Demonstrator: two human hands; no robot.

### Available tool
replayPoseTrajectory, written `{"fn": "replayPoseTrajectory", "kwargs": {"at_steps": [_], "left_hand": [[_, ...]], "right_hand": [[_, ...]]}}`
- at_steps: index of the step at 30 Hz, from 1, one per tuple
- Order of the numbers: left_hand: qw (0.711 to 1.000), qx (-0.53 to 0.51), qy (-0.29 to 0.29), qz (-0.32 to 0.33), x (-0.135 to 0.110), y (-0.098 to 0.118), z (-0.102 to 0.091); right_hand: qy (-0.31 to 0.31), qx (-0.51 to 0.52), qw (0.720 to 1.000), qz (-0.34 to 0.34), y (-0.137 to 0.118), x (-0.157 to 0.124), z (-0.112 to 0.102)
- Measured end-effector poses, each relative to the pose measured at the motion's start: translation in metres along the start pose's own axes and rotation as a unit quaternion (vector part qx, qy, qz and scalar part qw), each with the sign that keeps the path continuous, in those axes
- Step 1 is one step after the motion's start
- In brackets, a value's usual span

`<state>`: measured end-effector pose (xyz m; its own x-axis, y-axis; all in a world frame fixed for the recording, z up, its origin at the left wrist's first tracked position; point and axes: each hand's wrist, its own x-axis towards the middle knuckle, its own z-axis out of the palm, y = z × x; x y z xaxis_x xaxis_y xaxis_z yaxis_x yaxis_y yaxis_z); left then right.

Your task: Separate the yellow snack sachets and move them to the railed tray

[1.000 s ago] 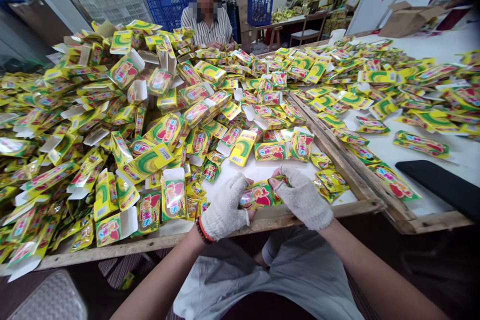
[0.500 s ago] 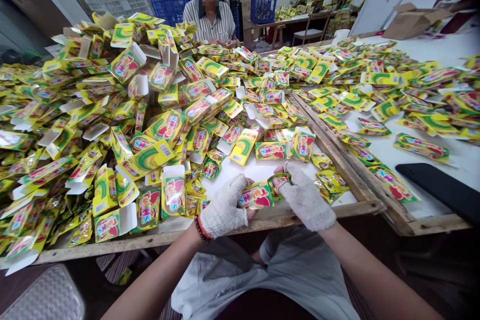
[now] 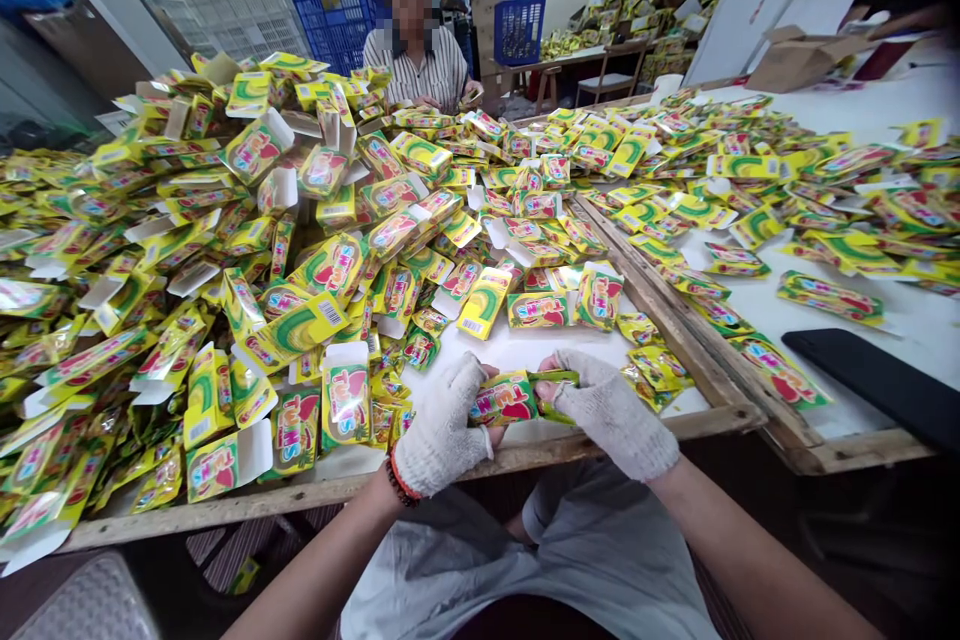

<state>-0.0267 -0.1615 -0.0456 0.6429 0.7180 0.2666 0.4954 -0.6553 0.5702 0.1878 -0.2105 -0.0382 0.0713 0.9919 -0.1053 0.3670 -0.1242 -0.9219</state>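
My left hand (image 3: 448,425), in a white fingerless glove, is closed around a small yellow-green carton (image 3: 504,398) printed with a red fruit picture. In my gloved right hand (image 3: 611,410) a shiny green-yellow packet (image 3: 556,392) is pinched, its left end at the carton's right end. Whether its tip is inside the carton I cannot tell. Both hands are just above the table's wooden front edge. Left of them an open-flapped carton (image 3: 346,395) stands among loose cartons. Several foil packets (image 3: 660,367) lie beyond my right hand.
A tall heap of cartons (image 3: 247,230) covers the table's left side. A wooden rail (image 3: 645,290) divides it from the right table, where more cartons and a black phone (image 3: 870,380) lie. Across the heap sits a person in a striped shirt (image 3: 420,70). Blue crates (image 3: 337,20) stand behind.
The packet and the carton have come closer together, end to end, and the carton has tilted. My head view has shifted slightly upward. The person opposite has raised a hand.
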Motion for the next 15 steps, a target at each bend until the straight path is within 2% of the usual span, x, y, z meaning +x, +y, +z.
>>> {"fn": "replayPoseTrajectory", "kwargs": {"at_steps": [3,5,8,11,13,15], "left_hand": [[0.999,0.022,-0.005,0.036,0.002,-0.001,0.001],[0.999,0.012,-0.019,0.041,0.003,-0.002,0.001],[0.999,0.002,-0.03,0.039,0.003,-0.002,0.001],[0.999,0.019,-0.026,0.04,0.003,-0.001,0.002],[0.999,0.027,-0.025,0.034,0.003,0.0,0.002],[0.999,0.031,-0.028,0.019,0.004,-0.001,0.002]], "right_hand": [[-0.057,0.102,0.993,0.02,0.009,-0.001,-0.002],[-0.065,0.128,0.989,0.022,0.013,-0.001,-0.003],[-0.038,0.043,0.998,-0.011,0.012,0.0,0.001],[0.045,-0.088,0.994,-0.052,0.008,0.003,0.013],[0.096,-0.132,0.985,-0.058,0.006,0.006,0.019],[0.078,-0.134,0.987,-0.054,0.007,0.008,0.017]]}}
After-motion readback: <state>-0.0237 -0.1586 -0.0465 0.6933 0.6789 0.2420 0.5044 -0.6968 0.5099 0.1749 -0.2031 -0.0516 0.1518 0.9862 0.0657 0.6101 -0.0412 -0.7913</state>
